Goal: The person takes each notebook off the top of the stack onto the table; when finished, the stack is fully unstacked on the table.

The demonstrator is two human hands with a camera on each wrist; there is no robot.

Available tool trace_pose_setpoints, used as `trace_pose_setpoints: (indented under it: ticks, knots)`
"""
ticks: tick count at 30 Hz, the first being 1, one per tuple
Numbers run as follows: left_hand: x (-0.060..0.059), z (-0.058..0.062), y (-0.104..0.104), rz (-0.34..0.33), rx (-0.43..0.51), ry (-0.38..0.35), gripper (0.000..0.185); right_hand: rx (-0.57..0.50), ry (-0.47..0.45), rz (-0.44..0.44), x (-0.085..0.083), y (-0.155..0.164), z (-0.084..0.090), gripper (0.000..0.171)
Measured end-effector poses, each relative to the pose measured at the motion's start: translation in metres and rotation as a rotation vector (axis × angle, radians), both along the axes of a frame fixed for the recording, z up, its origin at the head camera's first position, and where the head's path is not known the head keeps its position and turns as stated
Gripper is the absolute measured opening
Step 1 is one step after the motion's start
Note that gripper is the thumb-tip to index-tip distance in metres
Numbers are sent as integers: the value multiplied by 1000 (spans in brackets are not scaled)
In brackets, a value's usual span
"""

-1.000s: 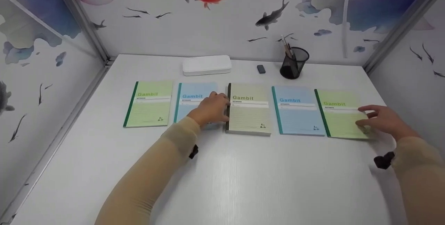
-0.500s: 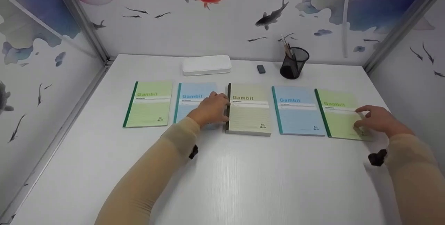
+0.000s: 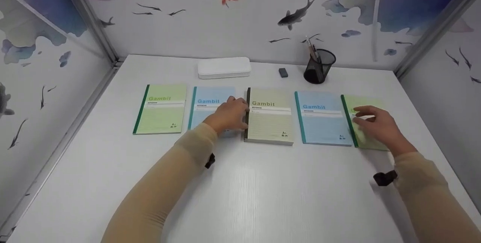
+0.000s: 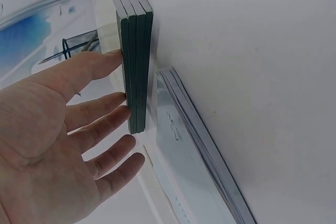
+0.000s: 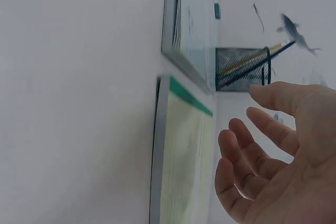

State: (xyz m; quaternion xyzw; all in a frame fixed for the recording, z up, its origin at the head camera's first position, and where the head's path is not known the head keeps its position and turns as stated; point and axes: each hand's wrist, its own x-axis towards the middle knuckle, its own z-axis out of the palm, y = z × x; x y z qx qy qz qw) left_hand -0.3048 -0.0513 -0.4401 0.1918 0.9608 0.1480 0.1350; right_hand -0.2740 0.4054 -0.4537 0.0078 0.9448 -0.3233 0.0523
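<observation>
My left hand lies over the left blue notebook, partly hiding it. Its extended thumb and fingertips touch the dark spine of a beige notebook stack; the left wrist view shows several dark green spines pressed together there. My right hand hovers over the right-hand green notebook, fingers loosely bent, thumb apart, holding nothing. In the right wrist view a gap shows between that hand and the green notebook's cover. The right blue notebook lies between the beige stack and the green one.
Another green notebook lies at the row's left end. Behind the row are a white case, a small dark eraser-like block and a black mesh pen holder with pens. Patterned walls enclose the white table.
My right hand has left the right edge of the right green notebook and moved left, above its cover toward the spine. My left hand stays at the beige stack's spine.
</observation>
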Motion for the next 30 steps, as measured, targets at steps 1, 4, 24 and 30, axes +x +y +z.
trace_pose_setpoints:
  ticks: [1, 4, 24, 30]
  knots:
    - [0, 0, 1, 1, 0, -3, 60, -16, 15, 0, 2, -8, -1, 57]
    - [0, 1, 2, -4, -1, -3, 60, -57, 42, 10, 7, -31, -2, 52]
    - [1, 1, 0, -3, -14, -13, 62, -307, -209, 82, -7, -165, -10, 43]
    - [2, 2, 1, -8, -12, -11, 61, -242, -217, 45, -14, -179, -7, 52]
